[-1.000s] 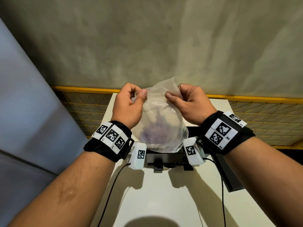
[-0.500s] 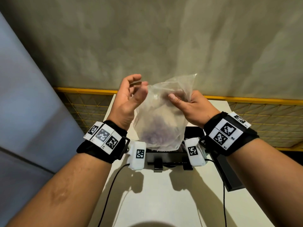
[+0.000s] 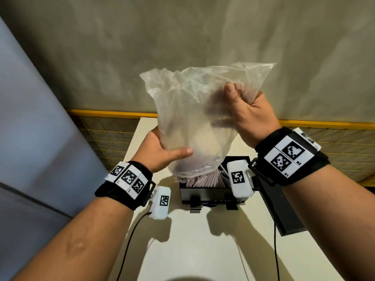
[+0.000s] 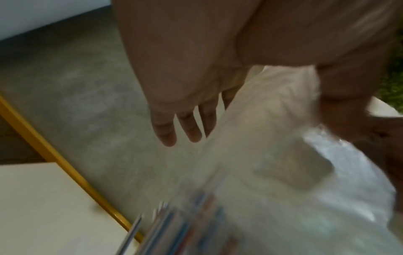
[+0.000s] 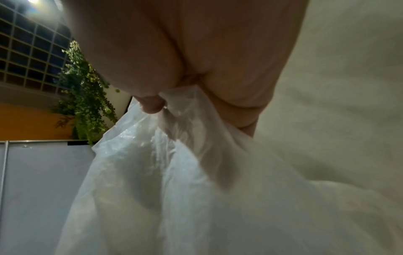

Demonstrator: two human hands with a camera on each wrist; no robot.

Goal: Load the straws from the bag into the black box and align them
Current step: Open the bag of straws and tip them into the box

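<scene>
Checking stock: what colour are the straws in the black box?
Pinkish-red and white straws, clearest in the head view.

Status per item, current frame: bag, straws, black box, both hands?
bag: upside down, mouth over the box
straws: spilling into the box, slanted, not aligned
black box: open, on the table, partly filled
left hand: holds the bag low, thumb across its front
right hand: grips the bag's raised end
</scene>
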